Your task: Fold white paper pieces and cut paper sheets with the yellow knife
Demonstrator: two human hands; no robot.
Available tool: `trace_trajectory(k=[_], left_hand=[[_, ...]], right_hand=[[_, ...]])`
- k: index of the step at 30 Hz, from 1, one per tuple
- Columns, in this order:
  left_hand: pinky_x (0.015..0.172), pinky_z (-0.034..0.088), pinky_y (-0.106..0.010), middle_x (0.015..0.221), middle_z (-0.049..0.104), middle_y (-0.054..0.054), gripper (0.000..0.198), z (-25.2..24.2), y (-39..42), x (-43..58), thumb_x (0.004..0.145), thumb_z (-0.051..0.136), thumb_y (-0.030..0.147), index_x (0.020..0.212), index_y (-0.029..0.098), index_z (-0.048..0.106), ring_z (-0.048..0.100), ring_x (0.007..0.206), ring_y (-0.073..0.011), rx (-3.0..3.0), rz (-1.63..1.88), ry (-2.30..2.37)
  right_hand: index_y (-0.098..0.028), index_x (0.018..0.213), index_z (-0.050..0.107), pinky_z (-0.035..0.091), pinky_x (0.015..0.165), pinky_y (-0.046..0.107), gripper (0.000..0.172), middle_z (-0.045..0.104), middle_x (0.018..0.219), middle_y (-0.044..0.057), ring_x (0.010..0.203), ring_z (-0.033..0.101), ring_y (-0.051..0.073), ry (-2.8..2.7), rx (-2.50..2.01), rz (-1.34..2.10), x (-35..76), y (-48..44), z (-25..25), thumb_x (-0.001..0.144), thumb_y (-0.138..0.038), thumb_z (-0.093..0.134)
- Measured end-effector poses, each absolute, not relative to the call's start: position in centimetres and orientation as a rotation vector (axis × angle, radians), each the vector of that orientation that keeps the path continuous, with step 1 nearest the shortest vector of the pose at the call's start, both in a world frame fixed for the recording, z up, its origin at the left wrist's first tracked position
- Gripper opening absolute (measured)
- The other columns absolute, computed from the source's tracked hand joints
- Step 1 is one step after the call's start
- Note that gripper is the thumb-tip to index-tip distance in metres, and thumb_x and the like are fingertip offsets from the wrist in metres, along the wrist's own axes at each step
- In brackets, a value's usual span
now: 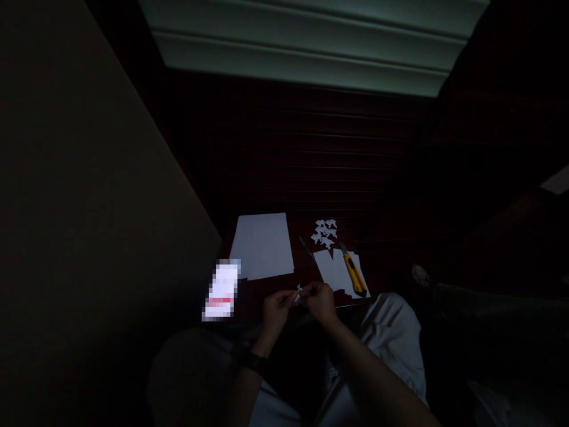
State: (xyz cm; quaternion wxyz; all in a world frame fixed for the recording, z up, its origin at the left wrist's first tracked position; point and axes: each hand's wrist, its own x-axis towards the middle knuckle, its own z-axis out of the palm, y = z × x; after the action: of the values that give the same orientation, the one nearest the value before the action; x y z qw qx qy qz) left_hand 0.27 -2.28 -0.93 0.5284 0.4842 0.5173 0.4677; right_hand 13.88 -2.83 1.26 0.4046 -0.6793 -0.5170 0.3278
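Note:
Between my two hands, close to the table's front edge, is a small folded white paper piece [299, 293]. My left hand [278, 306] pinches it from the left, with a dark band on that wrist. From the other side my right hand [320, 301] grips it, fingers curled together. Beyond them lies a group of several small folded paper figures [324, 232]. Strips of white paper [331, 273] rest to the right, with a yellow utility knife [354, 273] on top. The dim light hides the finer folds.
A stack of white sheets [263, 246] lies at the left of the dark table. A thin dark tool [306, 248] is beside it. A lit, pixelated screen [222, 290] glows at the left edge. Behind stands a slatted shutter [306, 47]; a wall [102, 207] rises at left.

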Motion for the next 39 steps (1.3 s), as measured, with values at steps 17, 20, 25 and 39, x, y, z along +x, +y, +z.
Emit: trace_trajectory(k=[17, 20, 25, 39], left_hand=[[0.073, 0.054, -0.036, 0.087, 0.069, -0.010, 0.031, 0.5, -2.7, 0.1, 0.068, 0.066, 0.032, 0.090, 0.010, 0.065, 0.065, 0.075, -0.0202, 0.865, 1.155, 1.026], [0.070, 0.055, -0.034, 0.088, 0.068, -0.010, 0.037, 0.6, -2.6, 0.2, 0.061, 0.072, 0.028, 0.092, 0.011, 0.063, 0.065, 0.075, -0.0209, 0.866, 1.106, 1.025], [0.058, 0.055, -0.029, 0.081, 0.069, -0.009, 0.037, 0.5, -2.5, 0.3, 0.055, 0.076, 0.026, 0.086, 0.011, 0.062, 0.065, 0.071, -0.0206, 0.886, 1.048, 1.082], [0.066, 0.050, -0.027, 0.085, 0.068, -0.010, 0.030, 1.6, -2.8, -0.2, 0.064, 0.069, 0.033, 0.085, 0.012, 0.065, 0.065, 0.078, -0.0198, 0.765, 1.140, 1.018]], right_hand=[[-0.013, 0.061, 0.066, 0.034, 0.044, 0.021, 0.030, 0.060, 0.053, 0.000, 0.045, 0.047, 0.009, -1.208, -1.528, 1.306, 14.9, -0.4, 1.8, 0.055, -0.043, 0.070], [-0.012, 0.060, 0.065, 0.035, 0.045, 0.021, 0.030, 0.060, 0.053, 0.001, 0.045, 0.047, 0.009, -1.116, -1.493, 1.339, 14.8, -0.2, 1.7, 0.052, -0.040, 0.072], [-0.012, 0.056, 0.064, 0.032, 0.042, 0.020, 0.027, 0.058, 0.050, 0.000, 0.044, 0.045, 0.009, -1.181, -1.537, 1.273, 14.7, -0.2, 1.9, 0.052, -0.037, 0.072], [-0.016, 0.087, 0.065, 0.036, 0.047, 0.020, 0.039, 0.052, 0.060, -0.004, 0.050, 0.044, 0.008, -1.042, -1.312, 1.246, 14.6, -1.7, 1.2, 0.056, -0.037, 0.073]])
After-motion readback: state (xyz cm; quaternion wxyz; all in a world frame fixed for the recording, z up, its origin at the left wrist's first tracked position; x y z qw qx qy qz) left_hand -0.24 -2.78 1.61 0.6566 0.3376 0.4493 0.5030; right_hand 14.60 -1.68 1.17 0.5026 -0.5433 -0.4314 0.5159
